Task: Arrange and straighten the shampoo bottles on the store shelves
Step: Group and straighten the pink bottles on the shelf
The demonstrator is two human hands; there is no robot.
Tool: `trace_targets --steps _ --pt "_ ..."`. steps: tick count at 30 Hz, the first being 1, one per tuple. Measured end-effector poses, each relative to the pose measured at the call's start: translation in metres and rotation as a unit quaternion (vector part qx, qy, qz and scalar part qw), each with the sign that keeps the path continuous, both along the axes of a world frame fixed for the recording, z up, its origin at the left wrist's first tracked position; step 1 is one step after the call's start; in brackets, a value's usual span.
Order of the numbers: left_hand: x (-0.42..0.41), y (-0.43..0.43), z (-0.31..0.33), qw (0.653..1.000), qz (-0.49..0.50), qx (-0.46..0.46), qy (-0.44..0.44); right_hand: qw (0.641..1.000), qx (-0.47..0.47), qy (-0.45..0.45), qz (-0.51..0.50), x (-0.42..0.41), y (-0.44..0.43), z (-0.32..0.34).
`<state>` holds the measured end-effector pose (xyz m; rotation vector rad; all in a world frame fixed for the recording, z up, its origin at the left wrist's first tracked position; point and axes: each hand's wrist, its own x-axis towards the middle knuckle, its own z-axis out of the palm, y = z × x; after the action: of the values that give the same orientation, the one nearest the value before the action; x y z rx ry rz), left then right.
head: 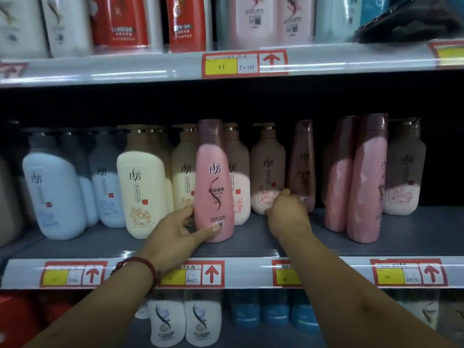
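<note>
Both hands reach onto the middle shelf (251,239): the left hand (175,234) grasps the base of a tall pink bottle (213,187) that stands upright near the shelf's front edge, thumb on its front and fingers at its left side. The right hand (288,212) is further back, against the base of a pale pink pump bottle (267,172), but I cannot tell if it grips it. To the left stand cream bottles (143,187) and blue bottles (55,194), to the right two more tall pink bottles (359,182), and red price tags (190,275) line the shelf edge.
</note>
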<state>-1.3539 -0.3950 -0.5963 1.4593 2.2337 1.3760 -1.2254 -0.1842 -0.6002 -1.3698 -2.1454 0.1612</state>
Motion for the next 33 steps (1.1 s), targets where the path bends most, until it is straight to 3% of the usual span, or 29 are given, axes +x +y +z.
trace_targets --steps 4,11,18,27,31,33 --pt "-0.005 0.001 0.003 1.0 -0.017 -0.016 -0.007 1.0 -0.018 -0.017 0.016 0.006 -0.001 0.009" --pt "-0.01 0.0 0.003 0.999 -0.031 -0.019 0.007 0.99 -0.069 0.074 0.096 0.029 -0.013 0.022" --pt "-0.009 0.0 0.003 0.999 -0.014 -0.038 0.021 0.97 0.071 0.166 0.164 0.086 -0.032 0.014" --pt "0.014 -0.001 0.002 0.993 0.063 -0.03 0.092 0.961 0.151 0.2 0.112 0.174 -0.044 0.02" --pt "0.03 0.001 0.002 0.99 0.096 0.071 0.077 0.966 0.119 0.217 0.068 0.196 -0.037 0.021" --pt "0.034 0.004 0.003 0.99 0.099 0.075 0.074 0.971 0.087 0.216 0.046 0.203 -0.031 0.016"
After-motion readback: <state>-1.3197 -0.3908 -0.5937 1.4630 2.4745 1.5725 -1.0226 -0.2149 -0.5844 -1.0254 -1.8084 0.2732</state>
